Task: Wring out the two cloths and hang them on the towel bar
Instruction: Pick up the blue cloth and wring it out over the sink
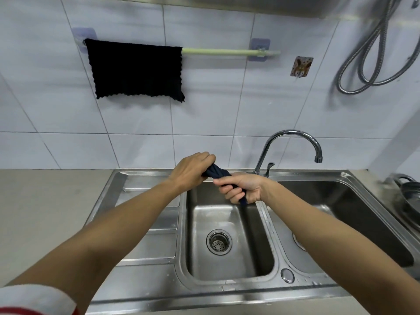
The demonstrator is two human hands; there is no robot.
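Observation:
A dark blue cloth (217,173) is twisted into a tight rope above the small sink basin (229,264). My left hand (193,170) grips its far end, and my right hand (242,188) grips its near end; a short tail pokes out below the right fist. A second dark cloth (136,69) hangs spread flat over the left part of the pale green towel bar (229,51) on the tiled wall. The bar's right part is bare.
A chrome tap (293,142) arches behind the basins. A larger basin (354,214) lies to the right, with a dark pot (409,198) at its far right edge. A metal hose (375,53) hangs on the wall. A ribbed drainboard (156,223) is at left.

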